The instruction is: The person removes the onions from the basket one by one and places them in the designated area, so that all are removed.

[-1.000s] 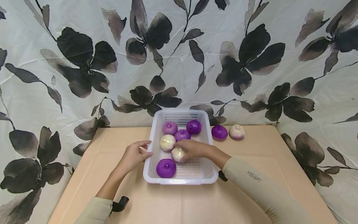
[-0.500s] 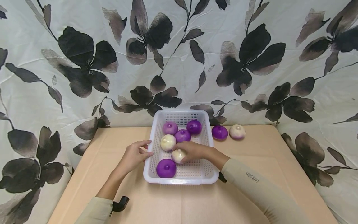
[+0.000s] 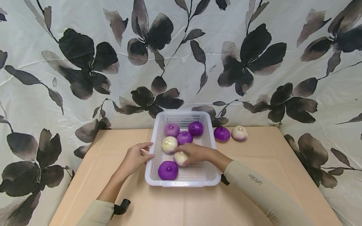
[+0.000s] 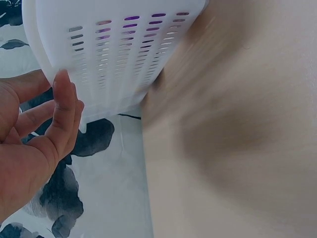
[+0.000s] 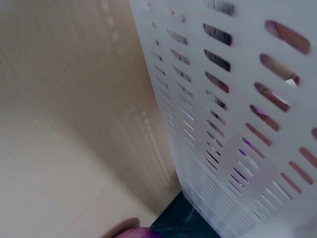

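Note:
A white perforated plastic basket (image 3: pixel 210 171) stands on the table with several onions in it. Inside it, my right hand (image 3: pixel 195 153) grips a pale peeled onion (image 3: pixel 180 158). Just behind that one lies another pale onion (image 3: pixel 170 144), and a big purple onion (image 3: pixel 168 170) sits near the front left corner. Farther back are purple onions: one at the left (image 3: pixel 171 129), one in the middle (image 3: pixel 184 137) and one at the right (image 3: pixel 196 128). My left hand (image 3: pixel 137 158) holds the basket's left rim between thumb and fingers, also visible in the left wrist view around the rim (image 4: pixel 38 54).
Right of the basket, a purple onion (image 3: pixel 222 134) and a whitish-purple onion (image 3: pixel 239 133) rest near the table's back edge. The light-brown table (image 3: pixel 181 207) meets a floral cloth (image 3: pixel 198 72) behind. The basket's slotted wall (image 5: pixel 233 124) fills much of the right wrist view.

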`<state>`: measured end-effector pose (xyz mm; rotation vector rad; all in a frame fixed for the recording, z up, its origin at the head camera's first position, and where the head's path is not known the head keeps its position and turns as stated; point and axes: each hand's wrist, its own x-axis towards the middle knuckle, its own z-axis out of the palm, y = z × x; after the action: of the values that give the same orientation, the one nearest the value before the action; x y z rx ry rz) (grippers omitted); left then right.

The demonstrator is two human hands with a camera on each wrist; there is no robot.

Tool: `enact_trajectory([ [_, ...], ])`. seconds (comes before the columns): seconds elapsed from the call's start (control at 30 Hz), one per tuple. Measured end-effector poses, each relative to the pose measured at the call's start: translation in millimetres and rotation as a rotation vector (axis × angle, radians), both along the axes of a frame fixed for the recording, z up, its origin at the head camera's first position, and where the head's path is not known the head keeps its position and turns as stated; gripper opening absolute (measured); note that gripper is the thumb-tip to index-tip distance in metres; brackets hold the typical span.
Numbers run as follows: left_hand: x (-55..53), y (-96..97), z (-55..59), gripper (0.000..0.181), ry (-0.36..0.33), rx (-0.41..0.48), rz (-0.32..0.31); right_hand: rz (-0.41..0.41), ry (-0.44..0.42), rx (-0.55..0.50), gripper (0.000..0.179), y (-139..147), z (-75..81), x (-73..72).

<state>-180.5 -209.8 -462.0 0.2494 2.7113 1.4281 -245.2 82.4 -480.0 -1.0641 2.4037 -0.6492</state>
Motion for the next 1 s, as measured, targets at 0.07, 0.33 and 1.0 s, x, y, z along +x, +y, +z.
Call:
enact_trajectory([
  [0.07,0.6,-0.4,0.1,0.055,0.002,-0.004,-0.004,-0.002,0.010,-0.003,0.064,0,1.5,1.3],
  [0.33,2.3,-2.2,0.8,0.054,0.011,-0.007,-0.005,-0.021,0.026,-0.025,0.066,3,8.2,4.2],
  [1.0,2.1,-2.5,-2.2,0.055,0.004,-0.005,-0.013,-0.104,0.115,-0.239,0.060,34,46.8,10.2],
])
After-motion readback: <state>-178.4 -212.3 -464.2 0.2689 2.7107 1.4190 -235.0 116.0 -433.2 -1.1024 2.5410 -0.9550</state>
